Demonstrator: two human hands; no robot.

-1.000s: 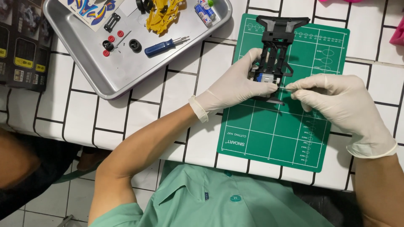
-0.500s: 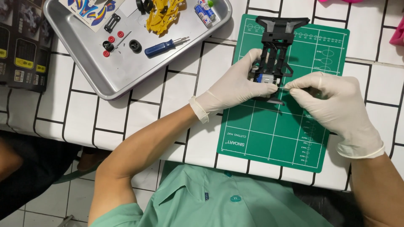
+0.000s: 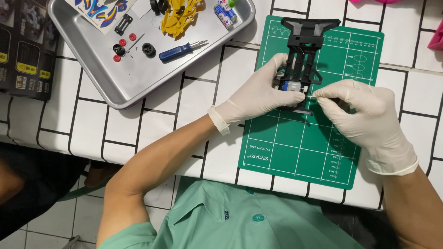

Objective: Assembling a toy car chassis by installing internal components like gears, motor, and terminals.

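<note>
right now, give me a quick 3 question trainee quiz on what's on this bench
1. True or false: the black toy car chassis lies on the green cutting mat.
2. Which hand steadies the chassis? A) left hand B) right hand
3. Fill in: the blue-handled screwdriver lies in the metal ____.

Key: 1 true. 2 A; the right hand pinches a thin pin at the chassis side. 3 tray.

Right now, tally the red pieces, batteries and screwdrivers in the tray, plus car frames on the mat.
Red pieces: 3
Batteries: 2
Screwdriver: 1
Car frame: 1
Total: 7
</note>
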